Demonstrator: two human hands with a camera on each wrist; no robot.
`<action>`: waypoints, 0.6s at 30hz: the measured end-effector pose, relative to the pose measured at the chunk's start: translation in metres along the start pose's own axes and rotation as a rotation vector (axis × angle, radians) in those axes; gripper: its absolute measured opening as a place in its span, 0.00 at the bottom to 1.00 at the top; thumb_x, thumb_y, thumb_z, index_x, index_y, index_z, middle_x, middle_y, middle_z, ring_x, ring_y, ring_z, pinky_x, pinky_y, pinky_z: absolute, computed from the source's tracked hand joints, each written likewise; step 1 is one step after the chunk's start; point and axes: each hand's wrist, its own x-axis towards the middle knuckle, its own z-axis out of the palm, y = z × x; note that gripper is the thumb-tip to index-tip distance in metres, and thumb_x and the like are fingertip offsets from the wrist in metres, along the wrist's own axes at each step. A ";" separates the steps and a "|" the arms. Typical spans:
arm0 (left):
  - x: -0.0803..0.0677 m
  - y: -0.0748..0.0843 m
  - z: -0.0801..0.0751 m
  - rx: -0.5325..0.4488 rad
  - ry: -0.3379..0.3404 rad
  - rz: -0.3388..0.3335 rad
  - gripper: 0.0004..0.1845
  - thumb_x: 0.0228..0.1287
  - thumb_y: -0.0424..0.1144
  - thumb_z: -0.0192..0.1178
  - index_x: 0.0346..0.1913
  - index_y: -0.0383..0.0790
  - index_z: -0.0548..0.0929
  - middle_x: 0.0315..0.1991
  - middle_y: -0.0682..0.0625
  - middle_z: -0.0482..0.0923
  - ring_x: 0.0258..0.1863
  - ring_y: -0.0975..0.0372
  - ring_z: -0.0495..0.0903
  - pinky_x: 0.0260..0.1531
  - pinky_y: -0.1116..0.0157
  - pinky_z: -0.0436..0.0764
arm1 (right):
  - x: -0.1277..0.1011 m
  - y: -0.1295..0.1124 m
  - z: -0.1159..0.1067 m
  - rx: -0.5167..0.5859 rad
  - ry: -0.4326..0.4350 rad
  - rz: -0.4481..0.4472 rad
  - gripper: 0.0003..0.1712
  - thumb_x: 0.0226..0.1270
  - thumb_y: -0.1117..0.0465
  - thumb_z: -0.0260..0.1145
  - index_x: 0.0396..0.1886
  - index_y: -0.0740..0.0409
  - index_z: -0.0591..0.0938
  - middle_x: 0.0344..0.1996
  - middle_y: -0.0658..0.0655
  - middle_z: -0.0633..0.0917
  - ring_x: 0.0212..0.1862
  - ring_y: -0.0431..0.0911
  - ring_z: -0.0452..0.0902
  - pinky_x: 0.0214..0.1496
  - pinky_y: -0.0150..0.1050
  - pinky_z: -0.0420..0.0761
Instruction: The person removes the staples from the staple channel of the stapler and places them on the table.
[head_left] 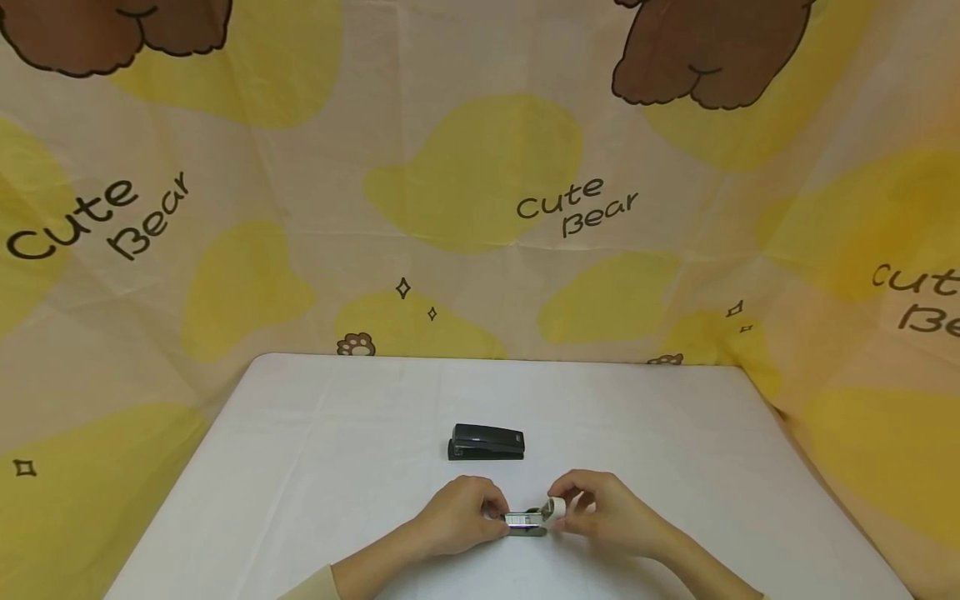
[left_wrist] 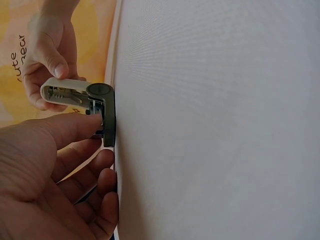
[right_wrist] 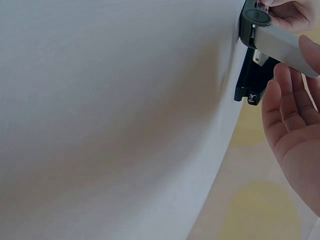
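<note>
A small stapler with a dark green base and a white top arm stands on the white table, its top arm swung up and back from the base. The silver staple channel is exposed. My left hand pinches the front end of the base and channel between thumb and fingers. From the other side, my right hand holds the raised white arm, thumb on one face and fingertips on the other. A round green hinge joins arm and base in the right wrist view.
Beyond my hands, a larger black stapler lies closed on the white table. A cloth with yellow patches and bear prints hangs behind the table and along its sides.
</note>
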 end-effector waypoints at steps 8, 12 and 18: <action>-0.001 0.001 0.000 0.014 0.000 -0.002 0.05 0.56 0.37 0.77 0.34 0.46 0.90 0.27 0.67 0.77 0.28 0.74 0.73 0.33 0.70 0.74 | -0.003 0.003 -0.001 0.000 0.001 0.028 0.16 0.63 0.63 0.77 0.49 0.55 0.86 0.44 0.49 0.87 0.40 0.39 0.81 0.40 0.36 0.82; -0.001 0.001 0.000 0.016 0.000 -0.003 0.05 0.56 0.37 0.77 0.35 0.46 0.90 0.27 0.67 0.77 0.28 0.74 0.73 0.33 0.70 0.74 | -0.004 0.004 -0.003 -0.001 -0.006 0.040 0.15 0.64 0.63 0.77 0.49 0.55 0.86 0.44 0.49 0.87 0.40 0.39 0.81 0.41 0.36 0.81; -0.001 0.002 -0.001 0.004 -0.011 -0.015 0.05 0.57 0.37 0.77 0.35 0.46 0.90 0.28 0.67 0.77 0.29 0.73 0.73 0.34 0.69 0.73 | -0.005 0.004 -0.006 -0.006 -0.019 0.059 0.14 0.63 0.63 0.77 0.47 0.55 0.86 0.43 0.48 0.87 0.41 0.40 0.81 0.43 0.36 0.81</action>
